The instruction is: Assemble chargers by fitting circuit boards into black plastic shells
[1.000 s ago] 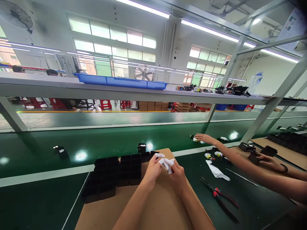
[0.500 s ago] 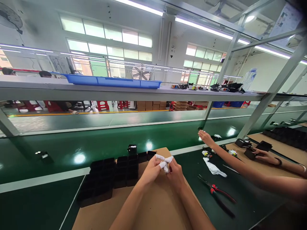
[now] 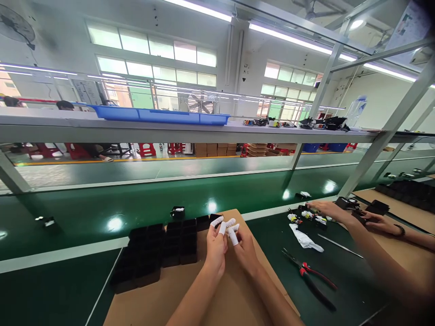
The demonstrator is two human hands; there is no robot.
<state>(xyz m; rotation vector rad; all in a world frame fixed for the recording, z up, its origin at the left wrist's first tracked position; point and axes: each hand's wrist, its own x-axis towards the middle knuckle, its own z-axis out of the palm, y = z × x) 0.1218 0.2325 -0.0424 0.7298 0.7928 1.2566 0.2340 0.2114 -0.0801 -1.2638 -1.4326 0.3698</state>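
My left hand point(image 3: 215, 245) and my right hand point(image 3: 243, 246) are raised together over a brown cardboard sheet point(image 3: 217, 294). White finger cots point(image 3: 227, 226) cover several of my fingertips. The fingers of both hands pinch at one another around the cots, and I see no other object in them. Left of my hands, a block of small black plastic housings point(image 3: 159, 249) stands in rows on the cardboard. One more black housing point(image 3: 177, 212) sits on the green belt point(image 3: 102, 213) just beyond.
Red-handled pliers point(image 3: 311, 277), a white cloth point(image 3: 305, 240) and a thin metal rod point(image 3: 340, 245) lie to my right. A co-worker's arms point(image 3: 360, 222) reach over small parts there. More black parts rest on another cardboard sheet point(image 3: 401, 210). A blue tray point(image 3: 159, 116) sits on the overhead shelf.
My fingers have shifted from gripping together to pointing upward with the cots on. The co-worker's far hand has drawn back from the belt to the small parts. A housing on the belt drifted left.
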